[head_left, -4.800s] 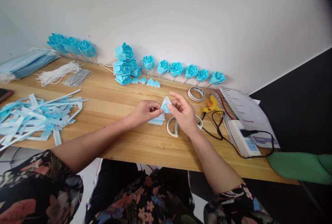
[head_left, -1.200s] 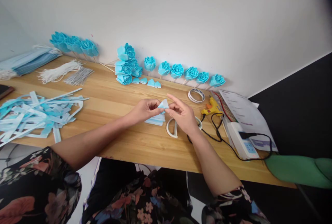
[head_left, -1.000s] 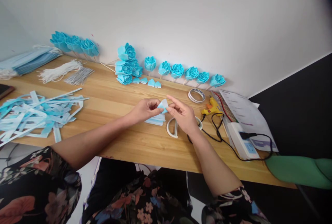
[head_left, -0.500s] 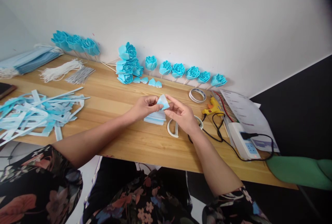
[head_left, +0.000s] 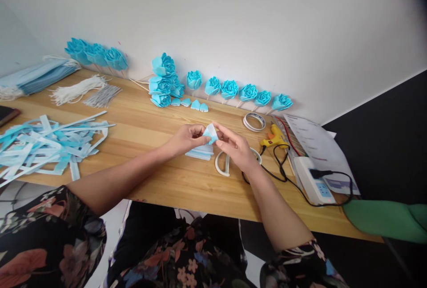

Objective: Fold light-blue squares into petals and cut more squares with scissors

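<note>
Between my two hands is a small folded piece of blue and white mask fabric (head_left: 211, 132), its pointed end up. My left hand (head_left: 187, 140) pinches its left lower side, the thumb lying across the front. The thumb and fingers of my right hand (head_left: 236, 146) close on its right edge. Below the hands, flat blue-white fabric pieces (head_left: 199, 152) lie stacked on the wooden table (head_left: 160, 181). White-handled scissors (head_left: 221, 168) rest partly under my right hand, which hides their middle. Several folded petals (head_left: 195, 105) sit farther back.
Blue fabric roses (head_left: 229, 89) on sticks line the wall. At left lie cut strips (head_left: 50, 143), white cords (head_left: 78, 90), grey wires (head_left: 102, 95) and face masks (head_left: 40, 76). To the right are a tape roll (head_left: 254, 122), yellow glue gun (head_left: 275, 137), cable and power strip (head_left: 313, 181).
The folded fabric piece has tilted slightly and sits a touch lower and to the right. Both hands keep hold of it, with small finger shifts.
</note>
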`<state>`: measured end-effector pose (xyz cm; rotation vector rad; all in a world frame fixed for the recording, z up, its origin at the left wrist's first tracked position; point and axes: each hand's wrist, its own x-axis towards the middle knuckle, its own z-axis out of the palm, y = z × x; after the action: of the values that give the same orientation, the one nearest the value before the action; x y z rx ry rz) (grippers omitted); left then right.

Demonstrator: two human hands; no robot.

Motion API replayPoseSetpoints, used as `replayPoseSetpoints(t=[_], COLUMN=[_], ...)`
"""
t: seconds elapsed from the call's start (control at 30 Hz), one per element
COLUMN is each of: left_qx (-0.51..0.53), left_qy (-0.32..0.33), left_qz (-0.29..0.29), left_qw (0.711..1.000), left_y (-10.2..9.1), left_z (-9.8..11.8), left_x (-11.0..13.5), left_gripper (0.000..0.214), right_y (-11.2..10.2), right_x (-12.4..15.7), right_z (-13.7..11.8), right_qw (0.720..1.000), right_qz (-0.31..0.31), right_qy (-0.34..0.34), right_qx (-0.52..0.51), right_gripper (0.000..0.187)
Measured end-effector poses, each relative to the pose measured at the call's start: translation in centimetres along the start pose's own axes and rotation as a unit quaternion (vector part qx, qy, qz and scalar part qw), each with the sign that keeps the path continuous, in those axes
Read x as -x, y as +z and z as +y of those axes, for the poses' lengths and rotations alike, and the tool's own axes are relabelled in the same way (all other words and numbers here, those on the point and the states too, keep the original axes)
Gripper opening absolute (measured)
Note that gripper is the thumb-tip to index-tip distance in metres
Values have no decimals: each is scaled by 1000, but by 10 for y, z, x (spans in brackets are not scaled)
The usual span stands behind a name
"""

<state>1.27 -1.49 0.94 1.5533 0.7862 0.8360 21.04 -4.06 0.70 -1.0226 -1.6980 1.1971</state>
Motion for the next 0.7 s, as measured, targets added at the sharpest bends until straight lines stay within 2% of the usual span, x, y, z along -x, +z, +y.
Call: replayPoseSetpoints(t=[0.17,0.4,0.53,0.7], left_qx=[-48,-94,-107,-110], left_qy=[17,32,21,16], left_qz=[-5,-12,-25,-13], left_qw=[999,995,994,994], left_y=[1,2,1,1], left_z=[-3,-3,-2,1], left_x=[0,-1,0,0], left_gripper=[28,28,30,30], right_y=[1,3,4,5], right_x=[-1,-2,-2,-2], right_z=[2,2,-1,-1], right_qw=[999,996,994,994], right_qz=[35,57,84,92], right_qy=[-4,-38,-48,-37], right_qx=[37,64,53,46], right_gripper=[53,39,38,41])
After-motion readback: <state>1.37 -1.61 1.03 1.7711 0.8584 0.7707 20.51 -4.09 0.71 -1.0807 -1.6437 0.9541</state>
